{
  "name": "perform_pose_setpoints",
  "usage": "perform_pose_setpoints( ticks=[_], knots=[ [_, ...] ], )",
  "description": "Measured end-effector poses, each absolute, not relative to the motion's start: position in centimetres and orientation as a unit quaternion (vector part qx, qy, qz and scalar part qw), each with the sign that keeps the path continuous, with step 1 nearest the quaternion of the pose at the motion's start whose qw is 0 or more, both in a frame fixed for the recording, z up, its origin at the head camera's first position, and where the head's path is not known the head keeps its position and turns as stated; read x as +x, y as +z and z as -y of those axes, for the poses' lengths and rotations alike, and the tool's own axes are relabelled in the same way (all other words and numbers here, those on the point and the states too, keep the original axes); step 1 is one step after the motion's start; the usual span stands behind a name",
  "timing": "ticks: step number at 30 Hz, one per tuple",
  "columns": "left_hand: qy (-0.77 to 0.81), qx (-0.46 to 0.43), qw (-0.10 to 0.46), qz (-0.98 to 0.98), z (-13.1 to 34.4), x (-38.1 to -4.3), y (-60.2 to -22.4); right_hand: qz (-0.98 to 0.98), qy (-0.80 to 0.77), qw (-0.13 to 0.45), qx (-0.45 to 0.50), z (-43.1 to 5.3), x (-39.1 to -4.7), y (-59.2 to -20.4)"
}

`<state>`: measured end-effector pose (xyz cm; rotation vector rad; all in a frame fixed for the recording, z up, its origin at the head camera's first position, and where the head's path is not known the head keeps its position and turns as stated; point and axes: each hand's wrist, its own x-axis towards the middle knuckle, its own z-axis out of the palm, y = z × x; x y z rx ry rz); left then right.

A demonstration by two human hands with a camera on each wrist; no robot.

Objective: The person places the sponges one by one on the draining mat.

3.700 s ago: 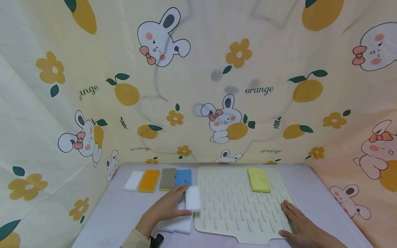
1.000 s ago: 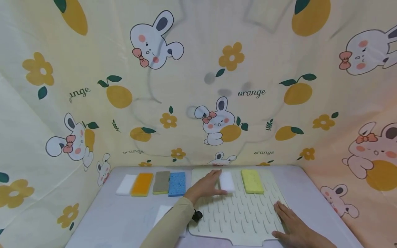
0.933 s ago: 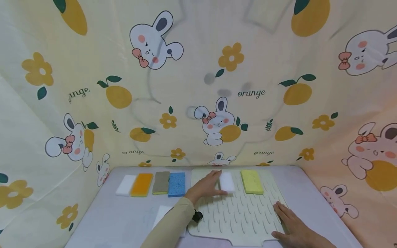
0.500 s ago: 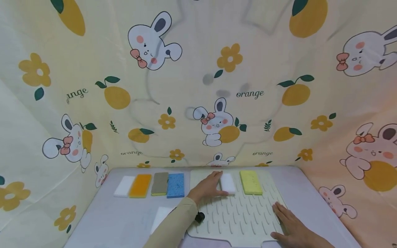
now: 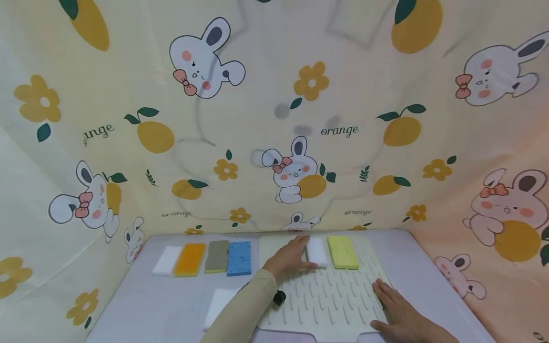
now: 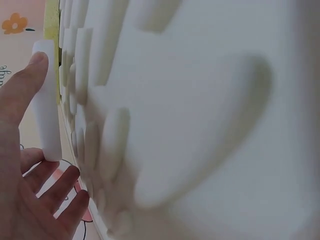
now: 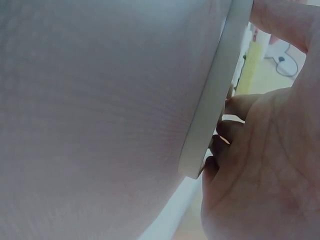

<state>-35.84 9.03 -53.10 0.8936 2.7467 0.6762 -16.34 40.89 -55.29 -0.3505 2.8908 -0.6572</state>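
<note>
Bunny-and-orange print curtain hangs behind everything, with a pale table in front of it. Most of the clutter sits off to the left of the left hand's fingers: a blue sponge nearest, then a grey-topped sponge, an orange-topped sponge and a flat white pad furthest out. Closer to the body, behind those fingers, a white slab pokes out from under the beige sleeve, which blocks part of it. Some small black thing shows by the cuff too.

So the left hand has a white block pinched between thumb and fingers, over the far part of a ridged cream board. Just to the right of that grip is a yellow sponge lying on the ridges. Right hand rests on the board's right edge, fingers fairly straight, thumb apart from them.

Left wrist cam shows stuff the head view hides: thumb at one end of the block, fingertips at the other, remaining fingers loose and spread. Can't tell if the block touches the ridges. Right wrist cam shows the board's thick side next to those fingertips.
</note>
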Motion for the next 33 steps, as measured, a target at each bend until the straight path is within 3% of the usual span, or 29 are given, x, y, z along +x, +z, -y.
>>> perform_pose_setpoints(
  ticks=[7,17,33],
  knots=[
    [0.22,0.302,0.087,-0.924,-9.3,-36.1,-53.2,-0.967,-0.216,0.115,-0.076,-40.4,-16.5,-54.9],
    [0.199,0.298,0.069,-0.931,-9.9,-37.0,-53.6,-0.969,-0.21,0.075,-0.106,-40.4,-16.3,-54.7],
    [0.203,0.26,0.097,-0.939,-10.4,-35.9,-53.3,-0.968,-0.216,0.098,-0.085,-40.4,-16.3,-54.8]
  ],
)
